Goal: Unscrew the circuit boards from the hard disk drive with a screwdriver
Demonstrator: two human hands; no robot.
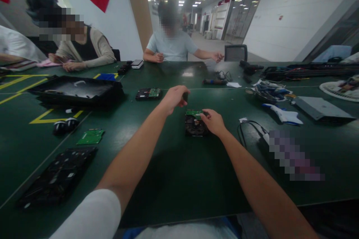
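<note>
Head view, only one cam. Hard drive [194, 125] lies flat on the green table [174, 171], circuit side up, green PCB at its far edge, roughly centre and just ahead of both arms.

R hand [213, 121] rests on the drive's right far corner, fingers pressed down on it near the PCB. Looks like a steadying hold so the unit doesn't slide, judging by the flat palm-down pose. Grip there: fingers together, pressing on the drive rather than wrapped round it.

L hand [174, 98] hovers above and to the left of the drive, not touching it. Fingers curled in around a small dark item, prob. a tool handle or bit; too blurred to name. Grip closed on that item, w/ thumb side toward the drive, likely held high for working down onto the board.

Around: second drive [148, 93] farther back left; loose green board [90, 137] near left; black tray [75, 90] beyond it; dark flat panel [60, 177] at near left. Right side: black cable [249, 129], white-blue tool [283, 114], grey box [319, 108].

Two other ppl sit at the far edge, their hands on the table, well apart from this work.
</note>
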